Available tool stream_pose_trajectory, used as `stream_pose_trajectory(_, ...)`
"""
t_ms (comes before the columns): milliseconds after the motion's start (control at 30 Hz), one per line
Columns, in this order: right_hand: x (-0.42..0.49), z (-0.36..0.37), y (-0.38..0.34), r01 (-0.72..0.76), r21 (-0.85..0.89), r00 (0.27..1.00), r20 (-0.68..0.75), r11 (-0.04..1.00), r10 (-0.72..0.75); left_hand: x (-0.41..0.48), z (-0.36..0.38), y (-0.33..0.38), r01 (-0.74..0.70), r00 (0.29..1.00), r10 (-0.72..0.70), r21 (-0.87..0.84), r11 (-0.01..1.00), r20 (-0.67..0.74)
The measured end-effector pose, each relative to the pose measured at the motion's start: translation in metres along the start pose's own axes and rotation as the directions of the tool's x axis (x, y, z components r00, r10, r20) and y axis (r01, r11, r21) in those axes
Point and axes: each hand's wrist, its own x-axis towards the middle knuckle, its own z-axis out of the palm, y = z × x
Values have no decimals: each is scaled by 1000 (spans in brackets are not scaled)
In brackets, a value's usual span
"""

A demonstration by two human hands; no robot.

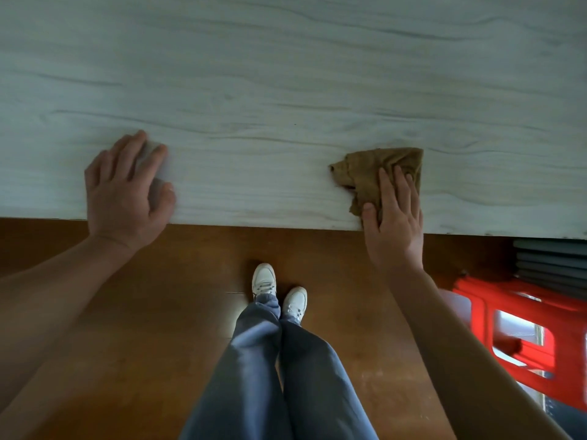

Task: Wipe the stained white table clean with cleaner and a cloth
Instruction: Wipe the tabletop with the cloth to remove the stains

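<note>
Brown cloth (pixel 378 166) lies crumpled on the white table (pixel 286 74), close to the near edge and on the right side. The right hand (pixel 394 223) presses on it from above. Its fingers are straight and lie flat on the cloth, the thumb touches the cloth's left lower part, and the palm reaches over the table edge.

The left hand (pixel 124 198) rests flat on the bare table, also near the edge, with fingers spread and holding nothing. The area around its fingertips is blurred. The two hands are well apart, one on each side of the person's body.

The table top has a pale wood-grain pattern with grey lines.

Below the edge is a brown floor (pixel 143 312). The person stands there in blue jeans (pixel 270 376) and white shoes (pixel 263 279). A red stool (pixel 524 338) stands at the right, partly under the table, and a grey stack (pixel 552 258) is just behind it.
</note>
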Motion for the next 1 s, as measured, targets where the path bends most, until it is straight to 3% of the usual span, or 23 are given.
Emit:
stream_pose_trajectory(500,-40,30,-60,-107,50,992,-57,993,110,1,1,-4,-25,1000,26,17,1000,-18)
stream_pose_trajectory(700,-50,58,-137,-87,62,995,-41,994,89,2,-9,-4,1,999,1,-42,999,51)
stream_pose_trajectory(833,-54,80,-209,-41,68,999,-7,997,42,3,-19,-10,-15,994,34,-175,984,108)
stream_pose_trajectory(900,-57,90,-244,-11,79,1000,6,997,11,2,-29,-26,-62,991,89,-252,966,99)
stream_pose_trajectory(1000,-61,105,-292,45,80,998,33,996,-47,3,-50,-77,-92,993,107,-233,968,54)
